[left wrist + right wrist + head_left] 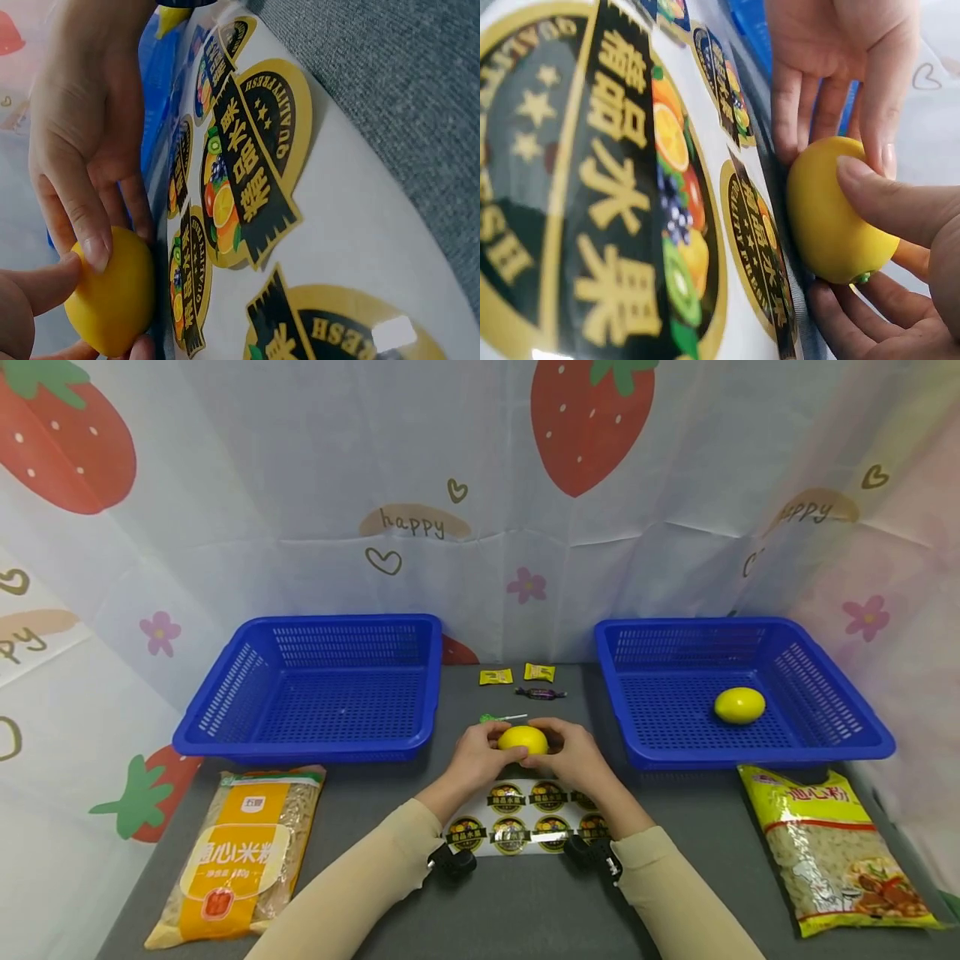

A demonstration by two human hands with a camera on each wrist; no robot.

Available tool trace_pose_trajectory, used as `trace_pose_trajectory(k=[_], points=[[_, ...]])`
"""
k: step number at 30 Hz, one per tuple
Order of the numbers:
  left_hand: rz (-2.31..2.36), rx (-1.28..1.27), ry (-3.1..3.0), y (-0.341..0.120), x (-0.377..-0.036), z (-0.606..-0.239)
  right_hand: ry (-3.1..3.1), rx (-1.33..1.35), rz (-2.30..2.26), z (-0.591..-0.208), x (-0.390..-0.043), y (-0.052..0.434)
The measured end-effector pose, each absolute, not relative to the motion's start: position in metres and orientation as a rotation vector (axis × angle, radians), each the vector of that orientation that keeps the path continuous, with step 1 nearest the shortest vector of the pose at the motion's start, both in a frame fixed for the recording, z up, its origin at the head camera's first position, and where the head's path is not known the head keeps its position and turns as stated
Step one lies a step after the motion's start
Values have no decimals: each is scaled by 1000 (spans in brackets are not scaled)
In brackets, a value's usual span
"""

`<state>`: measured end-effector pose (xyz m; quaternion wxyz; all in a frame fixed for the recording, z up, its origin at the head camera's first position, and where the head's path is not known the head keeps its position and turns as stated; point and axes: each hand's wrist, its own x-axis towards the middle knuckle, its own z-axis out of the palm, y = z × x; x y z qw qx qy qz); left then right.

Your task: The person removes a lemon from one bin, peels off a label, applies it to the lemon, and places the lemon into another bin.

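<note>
Between both hands, just beyond a sheet of round stickers [528, 814], is a yellow lemon [523, 740]. My left hand [478, 753] grips it from the left, with the thumb [45, 289] against its near side. From the other side my right hand [570, 752] holds it too; its thumb [889, 199] lies along the yellow skin. A small green stem end shows on the lemon [844, 217] in the right wrist view. The stickers are black and gold with fruit pictures, on a white backing sheet [352, 225].
A blue basket [300, 750] stands back left; another blue basket [757, 753], back right, contains a lemon [739, 705]. Bagged goods [236, 860] lie front left, a yellow bag [832, 852] front right. Behind the hands are yellow wrapped candies [496, 677], a purple candy [541, 693] and a lollipop [502, 718].
</note>
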<state>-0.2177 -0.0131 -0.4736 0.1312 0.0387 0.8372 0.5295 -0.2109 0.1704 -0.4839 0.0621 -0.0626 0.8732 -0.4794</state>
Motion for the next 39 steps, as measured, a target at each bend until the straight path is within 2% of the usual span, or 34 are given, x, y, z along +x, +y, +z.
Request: trace_pose_trajectory(k=[13,21,29,39], points=[[1544,100,2444,-19,-214,-473,2539,-192,-1520,-482,-207,177],[1428,167,2524,-44,-202,-473,2712,-8,-1294,-471,-190,192],[1331,211,2585,-75,-188,-468,2792,-186,-885,-477,-178,193],[1237,248,2674,-92,-173,-466,2729,-296,-913,-475,-172,196]])
